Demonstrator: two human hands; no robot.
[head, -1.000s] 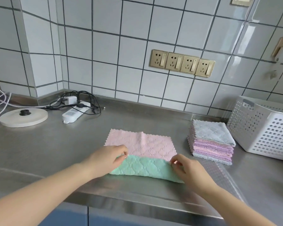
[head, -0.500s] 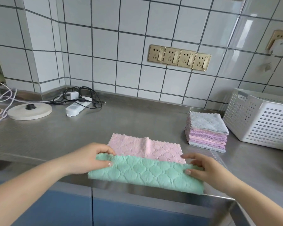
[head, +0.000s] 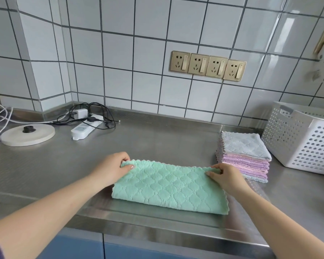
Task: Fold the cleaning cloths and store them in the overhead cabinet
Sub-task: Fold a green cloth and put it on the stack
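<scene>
Your left hand pinches the far left corner of the green cloth, thumb on top and fingers curled behind the scalloped edge. Your right hand pinches the far right corner the same way, thumb lying on the quilted face. The cloth lies on the steel counter near its front edge, folded so that only the green side shows, the fold along the near side and the loose edges at the far side between your hands. Its far edge is lifted slightly off the counter where you grip it.

Just right of your right hand stands the stack of folded cloths, a grey one on top and pink and lilac ones beneath, its right side near the white perforated basket. At the far left of the counter lie a round white base with a black centre, a white power strip and a tangle of black cables. A row of four gold wall sockets sits on the tiled wall above.
</scene>
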